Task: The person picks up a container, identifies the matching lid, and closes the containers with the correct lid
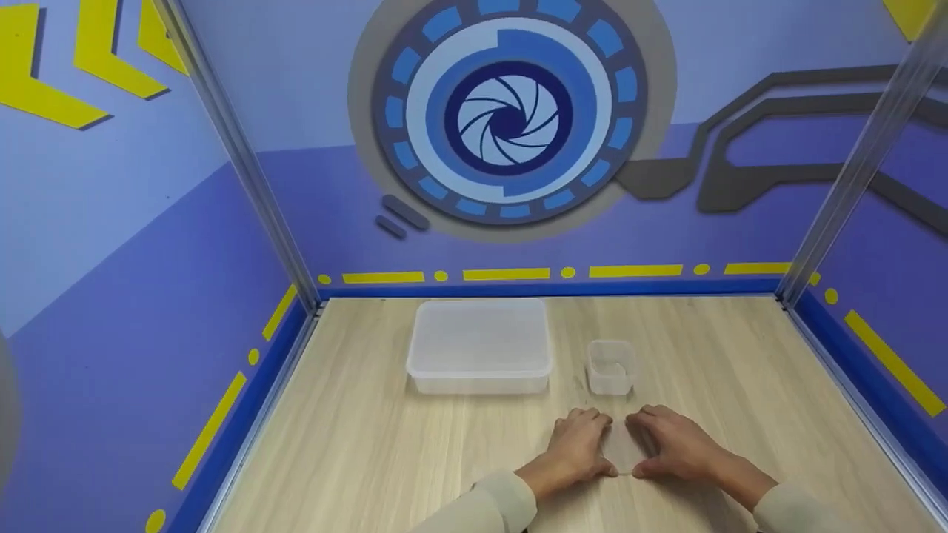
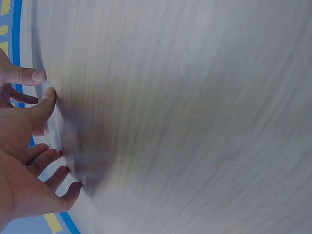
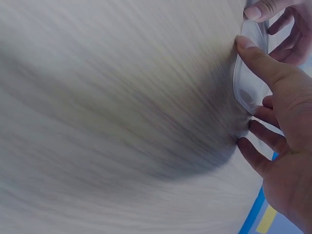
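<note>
Probably the clear lid (image 1: pixel 622 448), which is between the two hands in the lower part of the head frame, right of the middle, will be light to handle, because it looks like thin plastic. Each grip is partly closed around one side of it: the left hand (image 1: pixel 574 448) has its thumb at the near edge and its fingers at the far part, and the right hand (image 1: pixel 678 444) does the same on the opposite side, so the lid is held between them, low over the desk (image 1: pixel 355 429). From the wrist views, where the lid is partly covered by the hands, I cannot tell whether it lies fully flat or is raised a little. I judge that it is rather stiff across its face but may bend slightly if both sides are squeezed inward, and its smooth surface could slip under dry fingertips. For this reason, the better place to hold is the rim, near the corners, with gentle and equal pressure, not the flat middle. The small container (image 1: pixel 611 385), just beyond the fingers, looks equally light and could slide if it is bumped, while the large box (image 1: pixel 480 337), at the centre left, stands well apart from the hands.
</note>
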Tool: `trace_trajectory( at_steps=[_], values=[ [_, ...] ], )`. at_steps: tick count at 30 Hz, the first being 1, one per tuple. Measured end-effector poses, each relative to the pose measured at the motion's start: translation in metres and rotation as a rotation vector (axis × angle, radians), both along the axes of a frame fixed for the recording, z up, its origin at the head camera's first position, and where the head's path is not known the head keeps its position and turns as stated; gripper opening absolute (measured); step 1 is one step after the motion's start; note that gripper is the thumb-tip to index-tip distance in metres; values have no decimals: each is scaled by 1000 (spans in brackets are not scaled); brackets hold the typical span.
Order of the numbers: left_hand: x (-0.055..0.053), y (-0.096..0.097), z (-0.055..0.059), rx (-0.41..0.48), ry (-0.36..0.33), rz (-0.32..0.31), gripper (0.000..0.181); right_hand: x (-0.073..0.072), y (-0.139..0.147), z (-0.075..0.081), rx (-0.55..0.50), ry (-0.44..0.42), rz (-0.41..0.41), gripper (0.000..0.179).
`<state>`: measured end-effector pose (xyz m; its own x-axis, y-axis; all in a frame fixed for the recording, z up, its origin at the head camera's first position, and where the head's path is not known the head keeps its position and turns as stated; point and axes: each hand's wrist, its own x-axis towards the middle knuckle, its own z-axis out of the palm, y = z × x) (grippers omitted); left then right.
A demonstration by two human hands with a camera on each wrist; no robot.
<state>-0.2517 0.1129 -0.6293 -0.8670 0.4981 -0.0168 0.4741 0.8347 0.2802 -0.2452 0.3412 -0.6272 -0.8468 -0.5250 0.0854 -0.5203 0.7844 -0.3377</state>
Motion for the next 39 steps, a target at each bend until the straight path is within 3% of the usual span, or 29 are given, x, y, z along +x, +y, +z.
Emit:
trace_trajectory(
  at_steps=[14, 26, 39],
  values=[
    [1, 4, 0, -17, -21, 9, 79, 1, -2, -2, 21, 13, -2, 84],
    [3, 3, -4, -19, 41, 10, 77, 0, -2, -1, 13, 24, -8, 81],
    [3, 3, -6, -19, -2, 3, 76, -1, -1, -5, 20, 41, -6, 81]
  ],
)
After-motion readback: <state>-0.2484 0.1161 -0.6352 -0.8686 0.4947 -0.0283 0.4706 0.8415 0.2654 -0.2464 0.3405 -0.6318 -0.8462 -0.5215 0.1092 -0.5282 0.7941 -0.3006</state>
